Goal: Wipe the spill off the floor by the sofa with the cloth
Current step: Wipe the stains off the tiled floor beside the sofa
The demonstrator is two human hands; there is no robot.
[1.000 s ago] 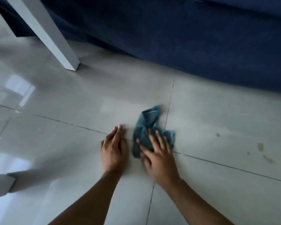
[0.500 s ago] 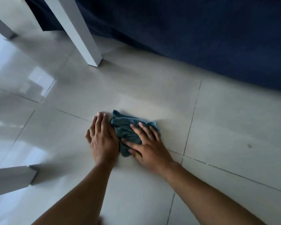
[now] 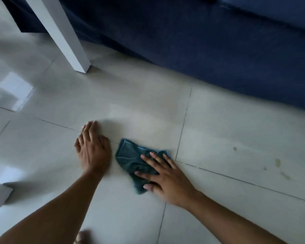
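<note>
The right hand [image 3: 167,180] lies flat, fingers spread wide, pressing the crumpled teal cloth [image 3: 130,155] against the pale glossy tiled floor [image 3: 148,106]; the left hand [image 3: 92,150] rests palm down on bare tile just beside the cloth, fingers extended and close together, holding nothing; yellowish spill spots [image 3: 278,162] sit well to the right, near the dark blue fabric sofa [image 3: 201,43]; a white square table leg [image 3: 67,41] stands beyond the left hand

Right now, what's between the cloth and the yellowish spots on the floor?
Head view: only bare tile, crossed by one grout line. The cloth sits under the right hand; the spots lie off to its right, untouched.
</note>
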